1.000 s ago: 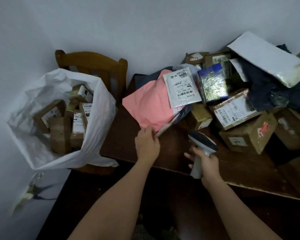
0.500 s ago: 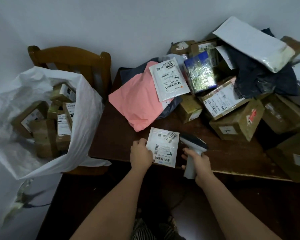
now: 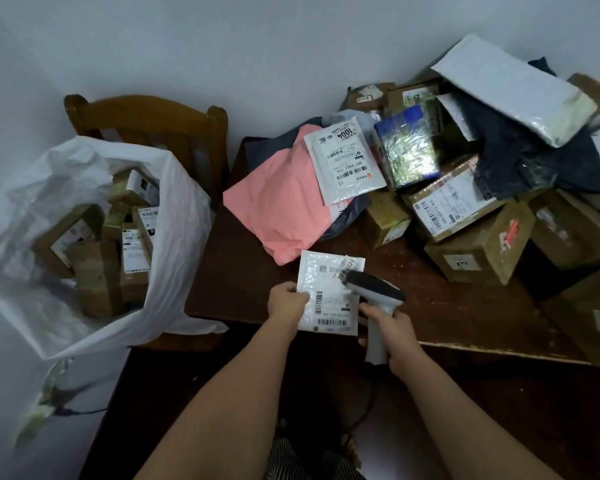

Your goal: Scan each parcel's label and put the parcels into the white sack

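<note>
At the table's near edge, I see the left hand pinching a white mailer while the right hand grips the scanner over its label.

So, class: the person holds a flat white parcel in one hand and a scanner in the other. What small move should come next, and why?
Probably tip the scanner down onto the barcode. The left hand pinches the flat white parcel label up, the right hand grips the scanner's handle, and its head sits over the parcel's upper right corner, not the barcodes lower down. The white sack can wait.
</note>
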